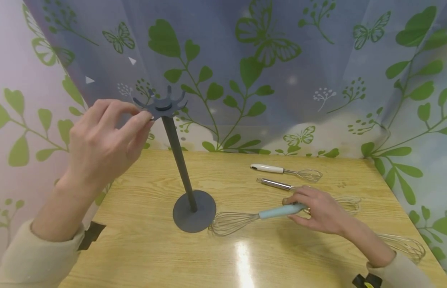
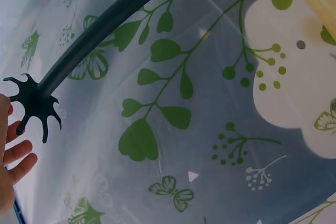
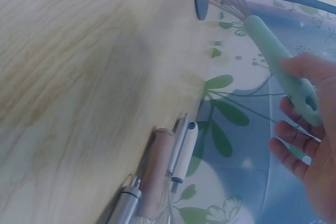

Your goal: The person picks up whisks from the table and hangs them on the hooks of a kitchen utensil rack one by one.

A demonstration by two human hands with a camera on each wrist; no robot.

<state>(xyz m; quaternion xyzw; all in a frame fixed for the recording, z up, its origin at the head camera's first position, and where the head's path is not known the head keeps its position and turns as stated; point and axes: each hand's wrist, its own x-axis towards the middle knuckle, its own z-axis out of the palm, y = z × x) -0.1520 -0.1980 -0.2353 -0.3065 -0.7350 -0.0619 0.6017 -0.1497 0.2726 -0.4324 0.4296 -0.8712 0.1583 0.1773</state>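
The left hand (image 1: 106, 138) pinches one hook of the star-shaped top (image 1: 163, 106) of a dark grey utensil stand (image 1: 181, 164). That hooked top (image 2: 37, 100) also shows beside the left fingers (image 2: 18, 153) in the left wrist view. My right hand (image 1: 318, 210) holds a whisk by the end of its light blue handle (image 1: 281, 211), thumb on one side and fingers on the other. Its wire head (image 1: 232, 223) points left, close to the stand's round base (image 1: 194, 212). In the right wrist view the handle (image 3: 278, 61) is tilted and looks raised off the table.
Behind the right hand lie a white-handled whisk (image 1: 270, 168) and a steel-handled one (image 1: 275, 184). A brown-handled whisk (image 3: 156, 171) lies beside them. Another whisk's wires (image 1: 403, 245) show near the right forearm. A leaf-patterned curtain (image 1: 223, 80) hangs behind the wooden table (image 1: 144, 248).
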